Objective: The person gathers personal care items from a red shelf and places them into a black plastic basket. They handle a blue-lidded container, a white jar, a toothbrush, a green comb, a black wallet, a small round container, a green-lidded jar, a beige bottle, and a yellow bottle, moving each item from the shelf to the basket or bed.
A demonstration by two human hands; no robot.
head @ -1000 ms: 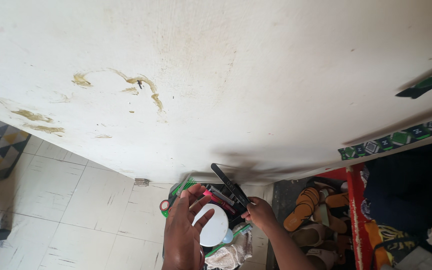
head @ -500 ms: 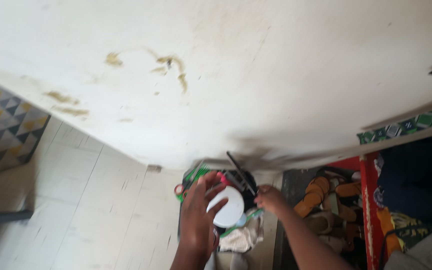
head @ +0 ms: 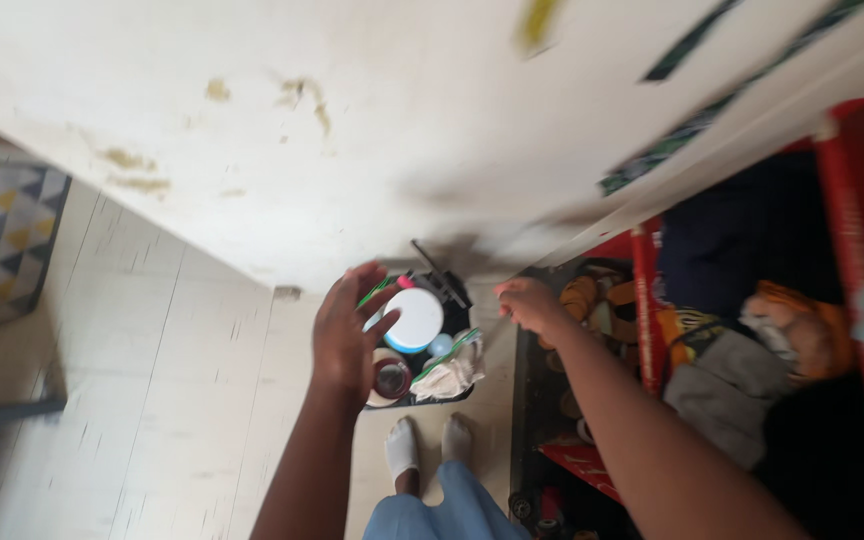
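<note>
My left hand [head: 345, 332] hovers with fingers spread over a black bin [head: 422, 402] on the floor by the wall, its fingertips close to a round white lid [head: 415, 319]. In the bin stand a long black flat tool [head: 438, 272], a green comb [head: 373, 292] and a pink item [head: 404, 282]. A small round jar [head: 392, 378] and a white cloth [head: 447, 380] lie at its near side. My right hand [head: 526, 301] is to the right of the bin with fingers curled and nothing seen in it. The view is blurred.
A stained white wall [head: 372, 130] fills the top. A patterned rug [head: 2, 235] lies far left on the tiled floor [head: 152, 380]. Sandals [head: 582, 296] and a red shelf frame [head: 646, 300] with clothes stand right. My socked feet [head: 404, 446] are below the bin.
My right hand let go of the long black tool, which now stands in the bin, and drew away to the right. The camera tilted down, showing my feet. My left hand stays over the bin.
</note>
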